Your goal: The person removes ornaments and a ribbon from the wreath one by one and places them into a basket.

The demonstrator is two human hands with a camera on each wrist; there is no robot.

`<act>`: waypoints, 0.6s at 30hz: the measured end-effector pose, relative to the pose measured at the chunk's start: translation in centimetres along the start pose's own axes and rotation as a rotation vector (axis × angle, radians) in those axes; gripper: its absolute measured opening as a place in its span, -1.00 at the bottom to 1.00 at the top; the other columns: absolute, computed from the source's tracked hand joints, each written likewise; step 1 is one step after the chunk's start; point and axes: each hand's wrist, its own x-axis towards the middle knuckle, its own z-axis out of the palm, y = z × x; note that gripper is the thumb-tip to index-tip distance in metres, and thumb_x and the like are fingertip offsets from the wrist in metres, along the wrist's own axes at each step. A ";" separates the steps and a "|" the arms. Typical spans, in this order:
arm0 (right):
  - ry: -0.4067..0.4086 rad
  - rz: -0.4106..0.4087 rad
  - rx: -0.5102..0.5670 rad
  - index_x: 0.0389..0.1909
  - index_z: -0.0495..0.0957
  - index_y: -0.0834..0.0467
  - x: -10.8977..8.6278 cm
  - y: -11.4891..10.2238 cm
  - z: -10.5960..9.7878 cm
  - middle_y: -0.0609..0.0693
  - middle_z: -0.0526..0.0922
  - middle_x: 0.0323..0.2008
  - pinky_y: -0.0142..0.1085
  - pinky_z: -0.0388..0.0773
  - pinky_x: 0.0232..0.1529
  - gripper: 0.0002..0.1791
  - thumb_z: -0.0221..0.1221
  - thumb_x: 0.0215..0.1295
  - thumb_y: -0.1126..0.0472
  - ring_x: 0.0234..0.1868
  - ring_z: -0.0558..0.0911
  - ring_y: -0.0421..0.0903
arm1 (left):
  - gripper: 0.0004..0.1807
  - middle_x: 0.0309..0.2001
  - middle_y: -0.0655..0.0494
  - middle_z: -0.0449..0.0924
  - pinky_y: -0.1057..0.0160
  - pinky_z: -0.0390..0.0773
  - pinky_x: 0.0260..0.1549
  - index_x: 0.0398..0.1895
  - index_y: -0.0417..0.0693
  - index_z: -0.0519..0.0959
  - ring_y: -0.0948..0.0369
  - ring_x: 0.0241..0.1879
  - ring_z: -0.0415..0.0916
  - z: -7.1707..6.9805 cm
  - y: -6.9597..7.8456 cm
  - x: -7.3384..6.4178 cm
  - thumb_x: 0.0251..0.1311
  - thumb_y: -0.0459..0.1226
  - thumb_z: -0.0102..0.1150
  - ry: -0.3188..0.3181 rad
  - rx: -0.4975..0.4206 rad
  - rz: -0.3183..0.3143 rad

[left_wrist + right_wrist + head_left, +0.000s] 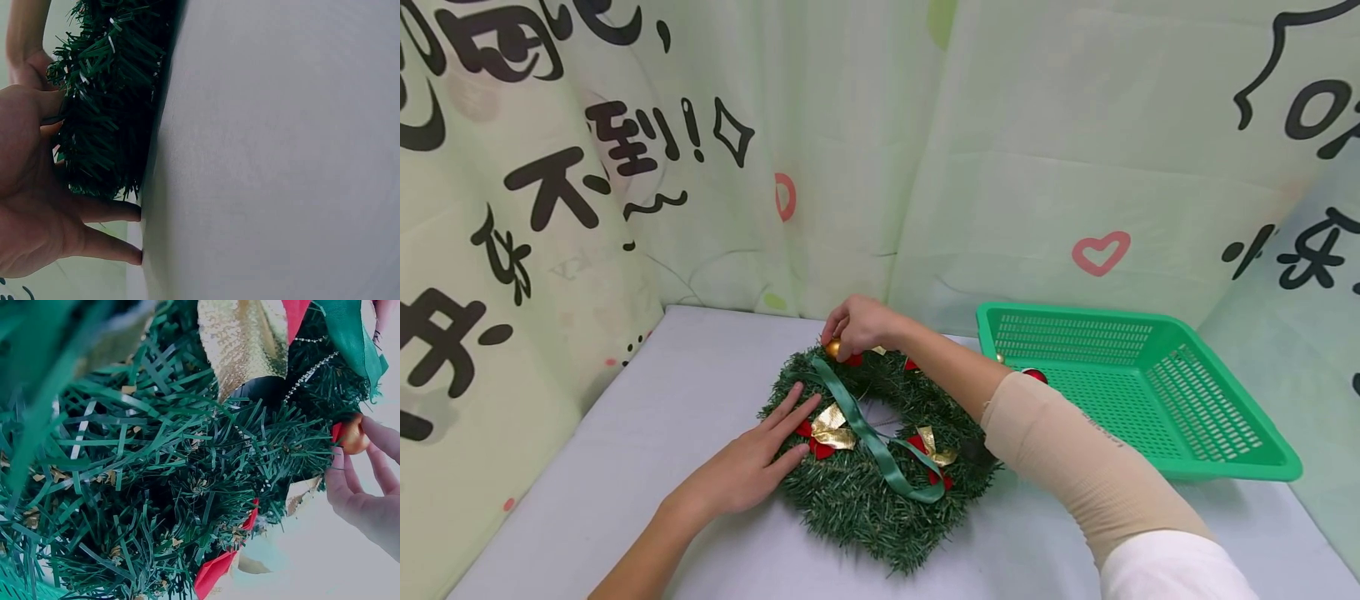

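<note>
A green tinsel wreath lies flat, trimmed with gold bows, red petals and a green ribbon looped across its middle. At its far left edge my right hand pinches a gold ball ornament. In the right wrist view, thumb and fingers surround the gold ball beside a bit of red. My left hand rests with spread fingers on the wreath's left side. The left wrist view has two of its fingers reaching down to the tabletop by the wreath's edge.
A green plastic basket stands to the right, behind my right forearm. Inside it, partly hidden, are a red ball and a small gold piece. A printed curtain encloses the white table at the back and sides.
</note>
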 end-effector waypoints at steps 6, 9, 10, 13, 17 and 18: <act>-0.007 0.004 0.034 -0.07 0.74 0.27 -0.1 -0.2 -0.2 0.20 0.71 0.05 -0.21 0.63 -0.21 -0.71 0.35 0.21 0.55 -0.22 0.64 -0.07 | -0.29 0.73 0.14 -0.35 -0.37 0.39 0.31 0.72 0.38 -0.11 -0.26 0.51 0.26 -0.1 0.1 0.0 0.65 0.09 -0.16 0.003 0.005 -0.003; -0.008 0.003 0.050 -0.05 0.73 0.28 -0.3 -0.3 -0.3 0.20 0.71 0.03 -0.18 0.64 -0.20 -0.71 0.33 0.22 0.55 -0.23 0.65 -0.07 | -0.29 0.73 0.12 -0.34 -0.38 0.39 0.29 0.72 0.37 -0.11 -0.28 0.51 0.26 -0.2 0.2 -0.1 0.65 0.09 -0.16 0.004 0.007 0.000; -0.007 0.004 0.055 -0.05 0.73 0.29 -0.3 -0.3 -0.3 0.20 0.71 0.03 -0.18 0.63 -0.20 -0.71 0.33 0.22 0.55 -0.24 0.65 -0.07 | -0.29 0.73 0.13 -0.34 -0.38 0.39 0.30 0.72 0.37 -0.12 -0.27 0.51 0.25 -0.2 0.2 -0.1 0.65 0.09 -0.17 0.001 0.005 -0.004; -0.005 0.003 0.069 -0.03 0.72 0.30 -0.4 -0.4 -0.4 0.21 0.70 0.04 -0.18 0.60 -0.23 -0.69 0.32 0.23 0.56 -0.27 0.63 -0.07 | -0.29 0.73 0.12 -0.34 -0.39 0.38 0.30 0.72 0.37 -0.12 -0.29 0.51 0.24 -0.2 0.3 -0.1 0.65 0.09 -0.17 -0.001 0.002 -0.001; -0.002 -0.005 0.080 -0.03 0.73 0.32 -0.6 -0.6 -0.3 0.21 0.69 0.07 -0.16 0.64 -0.18 -0.69 0.32 0.21 0.57 -0.22 0.64 -0.06 | -0.29 0.73 0.14 -0.35 -0.39 0.38 0.30 0.72 0.37 -0.11 -0.28 0.52 0.24 -0.1 0.3 -0.1 0.64 0.10 -0.16 -0.005 -0.005 -0.008; -0.001 -0.008 0.080 -0.04 0.73 0.32 -0.6 -0.6 -0.3 0.21 0.69 0.08 -0.14 0.67 -0.15 -0.69 0.32 0.20 0.57 -0.19 0.65 -0.05 | -0.29 0.73 0.14 -0.35 -0.39 0.38 0.30 0.72 0.38 -0.11 -0.28 0.52 0.24 -0.1 0.3 -0.1 0.64 0.10 -0.16 -0.006 -0.005 -0.010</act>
